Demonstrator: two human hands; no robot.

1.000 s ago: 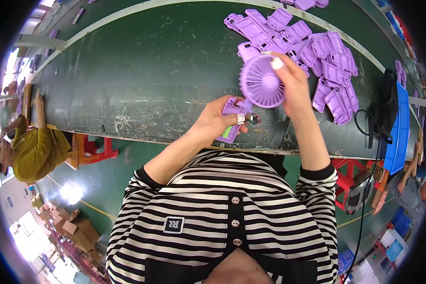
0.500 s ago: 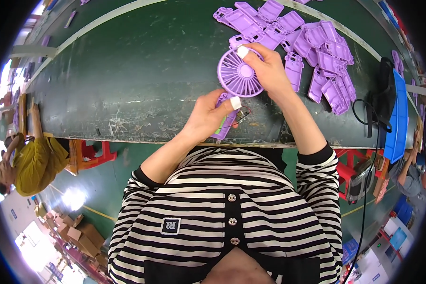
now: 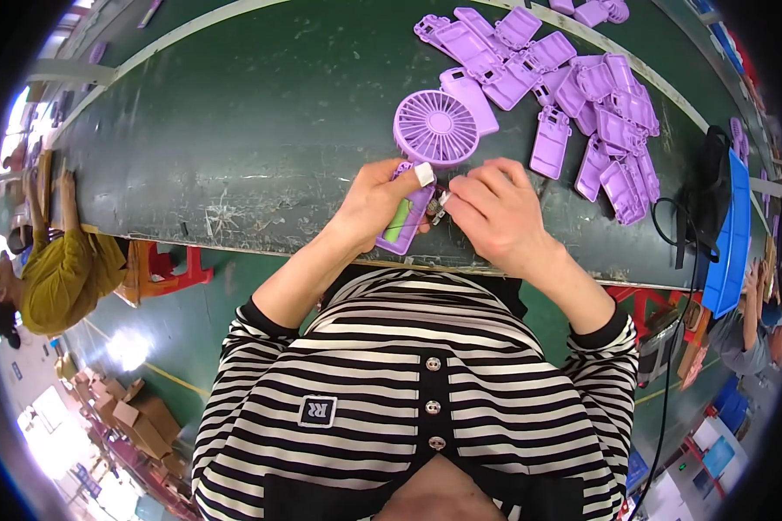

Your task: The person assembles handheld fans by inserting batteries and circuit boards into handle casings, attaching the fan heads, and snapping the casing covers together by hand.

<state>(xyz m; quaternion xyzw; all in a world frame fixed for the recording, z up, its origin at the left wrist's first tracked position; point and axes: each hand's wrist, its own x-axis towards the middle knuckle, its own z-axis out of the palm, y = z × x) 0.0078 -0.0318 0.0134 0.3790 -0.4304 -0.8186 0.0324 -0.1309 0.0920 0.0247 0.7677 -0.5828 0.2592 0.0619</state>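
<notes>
Left hand [image 3: 375, 204]: clasped round the open handle shell [image 3: 418, 200], thumb across its top end.
Right hand [image 3: 498, 219]: fingers bent, tips close against the small circuit board [image 3: 435, 209] at the shell's right edge; impossible to tell whether pinching or merely touching.
Purple fan head [image 3: 437, 126]: near the centre of the frame, above the middle, just over the handle shell; neck partly hidden by the left thumb.
Green battery [image 3: 398, 220]: inside the handle shell, left of the board.
Weight and feel: probably light, with most heft in the battery; stiff, smooth plastic, perhaps slightly slippery.
Weak spots: thin grille spokes, likely to snap under a squeeze; board and its wiring, likely easily torn.
Best hold: by the handle shell's sides or the fan head's outer rim; never by the wiring.
Loose purple shells [image 3: 621, 130]: heaped at the upper right of the frame.
Right hand since half a second ago: gone from the fan head's rim, lowered to the board.
Fan face since then: fully uncovered.
Left grip since then: unchanged, still round the handle shell.
</notes>
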